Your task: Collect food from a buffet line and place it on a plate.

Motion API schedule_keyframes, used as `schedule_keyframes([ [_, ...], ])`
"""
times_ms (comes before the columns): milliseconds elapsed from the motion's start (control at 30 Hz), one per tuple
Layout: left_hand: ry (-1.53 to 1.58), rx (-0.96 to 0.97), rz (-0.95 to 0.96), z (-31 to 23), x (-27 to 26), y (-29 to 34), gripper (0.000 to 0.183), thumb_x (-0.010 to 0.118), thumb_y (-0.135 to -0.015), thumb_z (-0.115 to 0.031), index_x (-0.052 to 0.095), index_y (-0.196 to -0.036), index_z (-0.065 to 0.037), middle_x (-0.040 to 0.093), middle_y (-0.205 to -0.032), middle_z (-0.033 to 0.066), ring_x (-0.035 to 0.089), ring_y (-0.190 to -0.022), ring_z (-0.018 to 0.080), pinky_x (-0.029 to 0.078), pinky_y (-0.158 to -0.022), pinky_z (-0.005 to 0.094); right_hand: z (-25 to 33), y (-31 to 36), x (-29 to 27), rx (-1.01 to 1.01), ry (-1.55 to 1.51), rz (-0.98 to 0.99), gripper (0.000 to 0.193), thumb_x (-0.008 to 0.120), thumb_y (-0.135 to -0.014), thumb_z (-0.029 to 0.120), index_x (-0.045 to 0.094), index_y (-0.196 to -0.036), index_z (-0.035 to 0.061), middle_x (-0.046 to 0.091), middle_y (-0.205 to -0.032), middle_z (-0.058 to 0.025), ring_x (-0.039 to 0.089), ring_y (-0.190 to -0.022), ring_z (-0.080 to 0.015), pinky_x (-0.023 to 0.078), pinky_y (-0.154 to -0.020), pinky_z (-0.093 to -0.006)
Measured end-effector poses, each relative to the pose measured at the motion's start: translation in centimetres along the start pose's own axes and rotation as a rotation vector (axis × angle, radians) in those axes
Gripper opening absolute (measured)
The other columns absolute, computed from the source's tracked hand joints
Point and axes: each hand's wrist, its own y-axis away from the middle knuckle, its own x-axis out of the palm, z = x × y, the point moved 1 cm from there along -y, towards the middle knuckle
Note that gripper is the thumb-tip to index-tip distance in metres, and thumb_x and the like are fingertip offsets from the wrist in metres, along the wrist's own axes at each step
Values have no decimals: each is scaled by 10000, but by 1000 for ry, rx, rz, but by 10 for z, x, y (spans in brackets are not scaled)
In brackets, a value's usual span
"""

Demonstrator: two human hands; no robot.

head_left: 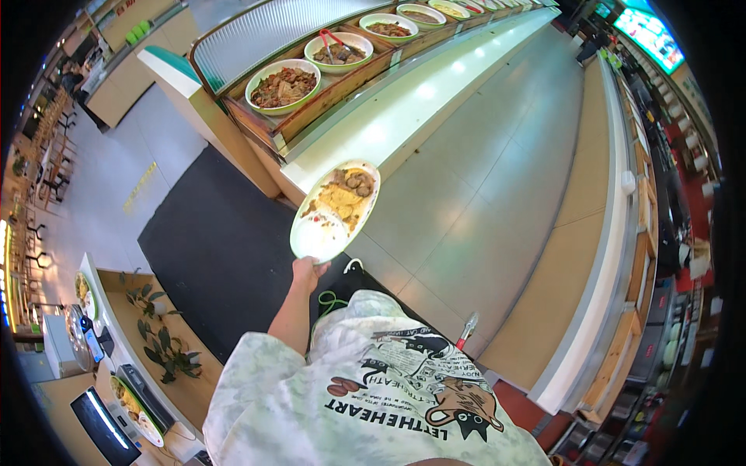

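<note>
My left hand (309,268) is closed on the near rim of a long oval plate (367,220), held out in front of me. White rice (320,235) lies at the plate's near end. Yellow egg-like food (339,200) fills the middle, and brown pieces (356,182) lie at the far end. To the right of my patterned shirt, the metal head of a red-handled utensil, probably tongs (468,329), sticks out. What holds it is hidden, and my right hand does not show.
A serving counter (404,116) runs ahead with several bowls of cooked food (284,87); red-handled tongs (329,46) rest in one. A second counter (602,233) lines the right. A dark mat (210,241) covers floor at left. Nearer left are potted plants (167,353) and a screen (103,426).
</note>
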Motion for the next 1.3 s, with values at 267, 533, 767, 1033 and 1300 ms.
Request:
schedule_keyframes([
  [267,-181,252,146,49,-78,-83,305,401,-696,31,430,-988,112,548,-869,194,595,-661,297,534,-535,329,37,25,117,-228,-508,393,283,575,-775,115,450,-1029,118,474,-779,-23,475,-680,-182,429,-699,-395],
  [533,-142,-7,103,110,-109,-135,283,399,-727,-1,400,-995,90,547,-842,199,594,-672,281,518,-539,300,95,23,165,-385,-381,501,248,461,-558,-27,425,-783,70,430,-669,-42,420,-573,-159,376,-578,-308],
  [767,-225,-213,-46,123,-88,-111,245,388,-758,-52,444,-967,66,561,-802,173,583,-624,244,494,-489,277,120,28,173,-366,5,188,188,518,-813,246,467,-821,65,366,-509,26,316,-384,-79,271,-371,-223],
  [1033,-347,-272,-160,134,-90,-102,227,403,-793,-91,485,-950,51,566,-773,147,567,-584,203,478,-453,256,138,9,168,-553,603,125,344,479,-847,378,518,-862,37,473,-547,-10,419,-416,-74,337,-390,-221],
  [1300,-192,-156,-209,162,-107,-115,156,426,-814,-93,492,-916,6,552,-784,108,551,-608,180,482,-503,275,154,-9,197,-814,1031,118,359,548,-787,370,580,-787,13,553,-623,-100,532,-582,-218,405,-554,-335],
])
